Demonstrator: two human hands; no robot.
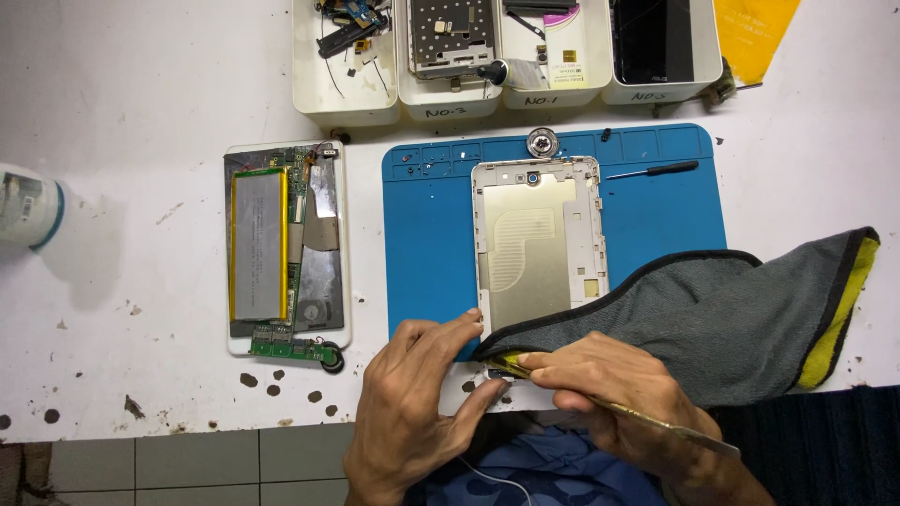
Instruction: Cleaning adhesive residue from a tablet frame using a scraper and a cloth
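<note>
White surface (pixel 141 112) with blue mat (pixel 675 206): tablet back cover (pixel 536 239) at the near edge.
Left hand (pixel 417 394) pinches the cover's corner; right hand (pixel 614 384) grasps a thin metal pry tool (pixel 675 426) under grey cloth (pixel 741 314). Cover likely light, stiff, fragile; hold by edges.

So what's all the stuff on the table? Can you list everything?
Blue work mat: 1, blue, centre of the white table.
Tablet back shell: 1, gold and silver, on the mat, lower end under the cloth.
Opened tablet: 1, white frame, silver battery with yellow edges, green boards, left of the mat.
Cloth: 1, grey with yellow edge, right side, over the shell's lower end.
Screwdriver: 1, black, mat's top right.
Parts trays: 4, white, top edge, holding parts.
Bottle: 1, white, far left.
Yellow sheet: 1, top right.
Left hand: holds the shell's lower edge.
Right hand: grips a thin metal tool at the shell's lower edge.
</note>
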